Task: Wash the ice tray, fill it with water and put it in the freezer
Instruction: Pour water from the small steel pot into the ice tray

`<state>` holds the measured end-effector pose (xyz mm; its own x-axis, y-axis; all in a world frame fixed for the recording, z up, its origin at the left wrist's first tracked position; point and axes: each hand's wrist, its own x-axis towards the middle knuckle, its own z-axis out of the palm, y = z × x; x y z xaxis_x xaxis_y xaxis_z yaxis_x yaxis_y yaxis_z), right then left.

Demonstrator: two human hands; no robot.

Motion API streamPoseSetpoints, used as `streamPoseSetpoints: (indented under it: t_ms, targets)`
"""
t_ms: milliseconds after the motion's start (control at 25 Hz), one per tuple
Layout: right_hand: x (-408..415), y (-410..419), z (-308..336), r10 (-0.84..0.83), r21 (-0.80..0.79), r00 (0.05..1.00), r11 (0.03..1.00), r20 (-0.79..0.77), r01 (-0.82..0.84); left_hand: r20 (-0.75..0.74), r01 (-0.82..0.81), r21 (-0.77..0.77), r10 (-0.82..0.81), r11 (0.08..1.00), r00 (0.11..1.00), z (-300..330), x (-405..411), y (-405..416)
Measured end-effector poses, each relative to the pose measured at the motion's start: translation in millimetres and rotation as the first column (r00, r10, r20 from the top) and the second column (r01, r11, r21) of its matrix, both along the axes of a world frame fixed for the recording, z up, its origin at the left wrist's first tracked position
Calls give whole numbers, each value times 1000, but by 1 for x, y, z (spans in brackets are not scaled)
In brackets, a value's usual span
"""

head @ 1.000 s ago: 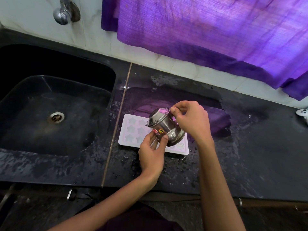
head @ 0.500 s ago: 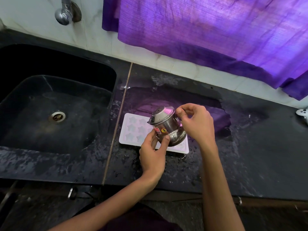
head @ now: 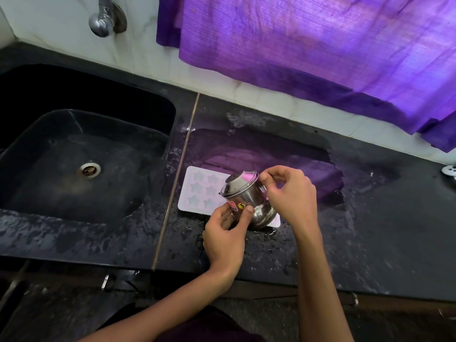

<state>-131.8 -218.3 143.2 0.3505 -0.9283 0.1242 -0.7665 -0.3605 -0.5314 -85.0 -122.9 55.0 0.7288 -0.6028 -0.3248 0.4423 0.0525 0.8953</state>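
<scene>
Both hands were on the small round-bellied steel pot [head: 248, 202], which I saw tipped on its side with its mouth toward the sink, over the right end of the tray. From below, my left hand [head: 225, 234] pinched the pot's belly between thumb and fingertips, right by the red and yellow stickers. My right hand [head: 292, 195] came in from the other side, its curled fingers pinching the pot's rim and neck. Under the pot lay the white rectangular plastic ice tray [head: 197, 191] with star-shaped cells, flat on the wet black stone counter [head: 370, 230], just right of the counter's seam. Whether water was running from the pot I could not tell. Left of the tray sat the black sunken sink [head: 74, 156] with its steel drain. Beyond the sink, a chrome tap [head: 103, 18] stuck out of the white wall, and beyond the tray hung a purple cloth curtain [head: 320, 45].
</scene>
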Motion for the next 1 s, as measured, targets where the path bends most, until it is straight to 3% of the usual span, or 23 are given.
streamPoseSetpoints:
  t_ms: [1000]
  targets:
    - [7,0,-4,58,23,996,998,-64,-57,-22,-62,62,63,996,998,-4,-3,7]
